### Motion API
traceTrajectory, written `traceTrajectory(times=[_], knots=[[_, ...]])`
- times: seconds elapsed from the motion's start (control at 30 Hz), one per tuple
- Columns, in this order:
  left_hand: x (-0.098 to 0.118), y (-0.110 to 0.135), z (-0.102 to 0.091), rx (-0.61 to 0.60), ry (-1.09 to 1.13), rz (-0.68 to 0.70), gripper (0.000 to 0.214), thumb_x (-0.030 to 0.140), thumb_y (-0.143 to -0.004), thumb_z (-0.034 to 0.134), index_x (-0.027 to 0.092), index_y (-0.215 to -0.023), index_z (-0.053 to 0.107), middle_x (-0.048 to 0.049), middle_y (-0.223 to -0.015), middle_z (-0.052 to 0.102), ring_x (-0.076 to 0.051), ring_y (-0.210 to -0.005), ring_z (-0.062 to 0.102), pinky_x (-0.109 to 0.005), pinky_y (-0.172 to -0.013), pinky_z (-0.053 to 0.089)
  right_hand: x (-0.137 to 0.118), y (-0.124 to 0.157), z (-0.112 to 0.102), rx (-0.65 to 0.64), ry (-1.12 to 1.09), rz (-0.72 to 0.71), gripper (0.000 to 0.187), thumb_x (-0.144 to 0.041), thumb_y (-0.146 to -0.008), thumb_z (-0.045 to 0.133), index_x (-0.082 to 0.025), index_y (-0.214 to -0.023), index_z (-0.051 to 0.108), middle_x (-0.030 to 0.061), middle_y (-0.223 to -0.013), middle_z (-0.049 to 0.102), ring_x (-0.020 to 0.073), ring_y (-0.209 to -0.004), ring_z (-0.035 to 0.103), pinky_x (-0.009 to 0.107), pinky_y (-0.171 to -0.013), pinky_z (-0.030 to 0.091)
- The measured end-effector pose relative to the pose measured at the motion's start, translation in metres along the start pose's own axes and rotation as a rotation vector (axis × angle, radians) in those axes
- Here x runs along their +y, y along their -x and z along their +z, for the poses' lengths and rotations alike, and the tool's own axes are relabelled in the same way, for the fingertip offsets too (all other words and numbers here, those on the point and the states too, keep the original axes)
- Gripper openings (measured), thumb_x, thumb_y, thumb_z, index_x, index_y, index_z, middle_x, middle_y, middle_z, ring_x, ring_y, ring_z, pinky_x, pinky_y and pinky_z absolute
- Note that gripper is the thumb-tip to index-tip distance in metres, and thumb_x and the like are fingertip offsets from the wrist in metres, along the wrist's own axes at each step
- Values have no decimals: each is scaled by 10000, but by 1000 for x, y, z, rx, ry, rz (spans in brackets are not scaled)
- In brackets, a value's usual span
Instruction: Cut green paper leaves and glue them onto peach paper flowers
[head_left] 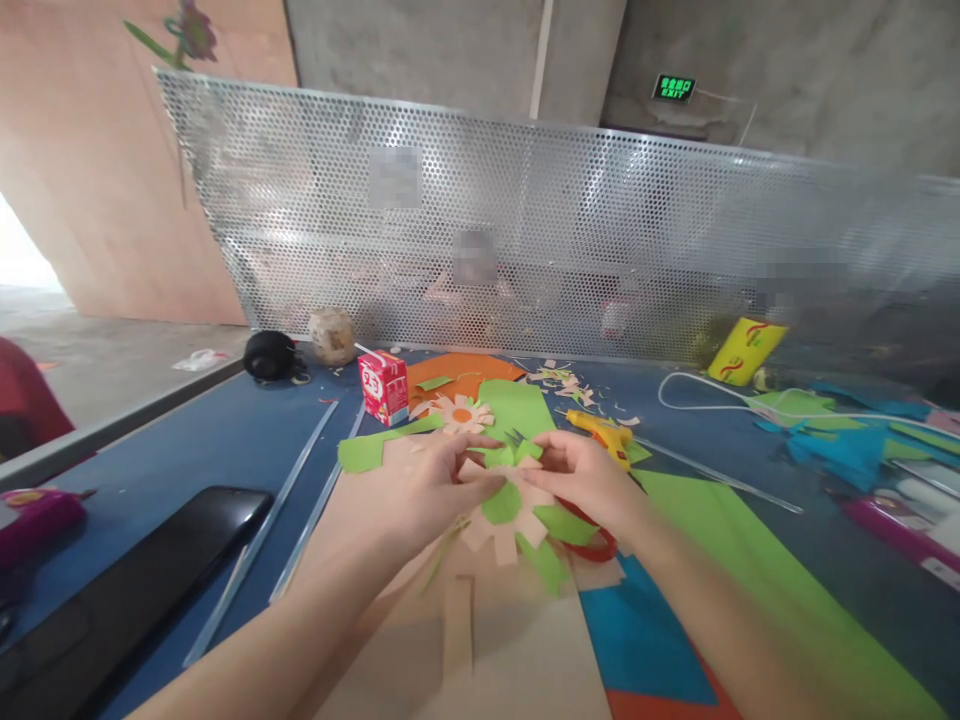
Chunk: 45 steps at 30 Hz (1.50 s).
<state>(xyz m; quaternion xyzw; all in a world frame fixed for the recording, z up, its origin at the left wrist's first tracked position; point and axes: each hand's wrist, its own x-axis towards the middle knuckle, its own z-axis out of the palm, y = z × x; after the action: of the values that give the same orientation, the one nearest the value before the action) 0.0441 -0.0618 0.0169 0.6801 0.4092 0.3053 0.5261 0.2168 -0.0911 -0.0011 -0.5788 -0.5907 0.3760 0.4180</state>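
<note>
At the centre of the blue surface (202, 440), over a beige paper sheet (517, 650), we record one paper flower (504, 508). It has beige petals cut as strips, a green disc at its middle and green leaf scraps at its edges.

Left hand (424, 485): thumb and fingers pinched together on the flower's upper left petals.

Right hand (581, 472): fingertips closed on the upper right petals. It faces the left hand, the two almost touching over the flower.

Items nearby, as we count them:
- Red scissors handle (604, 550), partly under the right hand, lying on green paper; the blades are hidden.
- Yellow glue gun (604, 432), just beyond the right hand.
- Second paper flower (461, 413), orange centre, flat on green paper beyond the left hand.
- Red drink carton (383, 387), upright, with a straw, left of that flower.
- Orange paper (465, 370), behind the second flower.
- Long green sheet (757, 590), to the right of the right forearm.
- Blue sheet (645, 630), between the green sheet and the beige sheet.
- Black phone (157, 560), screen dark, well to the left.
- Two clear rods (297, 470), lying between the phone and the beige sheet.
- Yellow packet (746, 350) and turquoise paper scraps (847, 445), far right.
- Perforated metal screen (600, 230), standing along the far edge of the surface.
</note>
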Motion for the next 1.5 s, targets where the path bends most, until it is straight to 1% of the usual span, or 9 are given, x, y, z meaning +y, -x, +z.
traceTrajectory(times=[0.17,0.3,0.37,0.53,0.8,1.0,1.23,1.37,1.5], knots=[[0,0,2,28,44,64,517,224,-641,606,107,-1124,463,112,-415,314,-56,-430,282,-200,-444,240,-2,1,0,19,33,-17,287,-363,-666,614,-194,-889,550,22,-775,627,158,-702,590,259,-587,455],[-3,-2,3,60,65,73,585,226,-624,626,111,-1167,442,96,-448,376,-66,-470,334,-210,-475,270,-2,0,1,25,17,-11,291,-342,-669,612,-191,-908,543,18,-759,616,156,-692,589,261,-589,455],[-3,-2,3,59,61,81,574,225,-625,623,115,-1161,451,91,-459,380,-69,-478,338,-210,-476,272,-1,0,1,23,3,-18,288,-340,-667,615,-192,-903,541,14,-750,608,155,-684,587,262,-587,456],[1,1,1,16,9,94,522,238,-642,598,125,-1137,476,99,-426,284,-85,-490,337,-204,-472,276,0,0,1,-2,-37,-25,259,-331,-666,620,-196,-870,535,8,-749,600,148,-691,583,266,-609,456],[-1,1,-2,-37,-101,97,435,293,-672,559,145,-1078,512,87,-446,319,-58,-417,261,-185,-390,205,-1,0,1,-2,-60,-10,301,-342,-651,634,-193,-896,541,-1,-742,595,131,-662,568,252,-587,445],[-2,0,-2,-41,-165,110,404,320,-686,555,155,-1054,536,70,-507,354,-50,-413,298,-181,-374,207,-2,0,2,-25,-107,-14,285,-332,-647,637,-190,-875,543,2,-740,591,126,-654,568,240,-558,438],[-8,-3,-3,-37,-141,106,383,343,-681,557,159,-1017,544,64,-537,366,-49,-413,313,-179,-370,226,-1,-4,1,24,-123,-52,279,-428,-697,567,-177,-818,577,8,-705,611,111,-589,574,241,-570,456],[-9,-3,-4,-25,-242,138,355,358,-673,560,169,-974,575,61,-528,373,-55,-416,292,-192,-380,217,2,-6,2,59,-126,-86,242,-395,-683,587,-181,-796,590,12,-723,630,105,-565,572,233,-545,455],[-7,-2,-3,-7,-238,123,336,351,-670,563,169,-952,568,72,-498,354,-56,-404,274,-195,-384,209,1,-5,0,88,-90,-117,214,-382,-694,580,-181,-769,588,21,-730,637,127,-638,596,244,-581,465]])
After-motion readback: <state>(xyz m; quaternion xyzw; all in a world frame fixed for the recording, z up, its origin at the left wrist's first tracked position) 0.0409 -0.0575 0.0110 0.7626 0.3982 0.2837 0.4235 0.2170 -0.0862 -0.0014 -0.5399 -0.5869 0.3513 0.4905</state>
